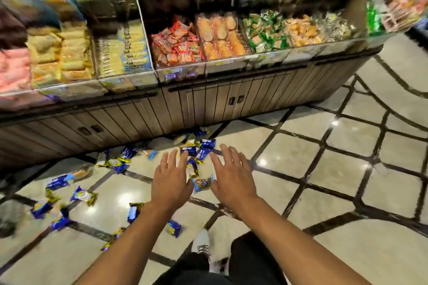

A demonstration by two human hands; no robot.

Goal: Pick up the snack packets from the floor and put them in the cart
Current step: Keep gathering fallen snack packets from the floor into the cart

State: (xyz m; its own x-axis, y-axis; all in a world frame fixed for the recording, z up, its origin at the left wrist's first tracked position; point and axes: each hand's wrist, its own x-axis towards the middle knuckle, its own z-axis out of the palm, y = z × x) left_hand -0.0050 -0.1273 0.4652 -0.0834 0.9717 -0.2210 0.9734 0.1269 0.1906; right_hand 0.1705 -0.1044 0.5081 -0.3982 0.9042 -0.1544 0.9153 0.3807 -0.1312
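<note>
Several blue and gold snack packets lie scattered on the tiled floor, from a cluster by the shelf base [201, 146] to loose ones at the left [83, 195]. My left hand [171, 180] and my right hand [231, 178] reach forward above the floor, fingers spread and straight, holding nothing. One packet [202, 184] lies between the two hands, and another [192, 169] just beyond it. No cart is in view.
A snack display [222, 37] with clear bins stands ahead, on wooden cabinets [231, 102] that run along the floor. My white shoe [201, 244] and dark trouser leg sit below my arms. Glossy tile with dark lines stretches to the right [324, 169].
</note>
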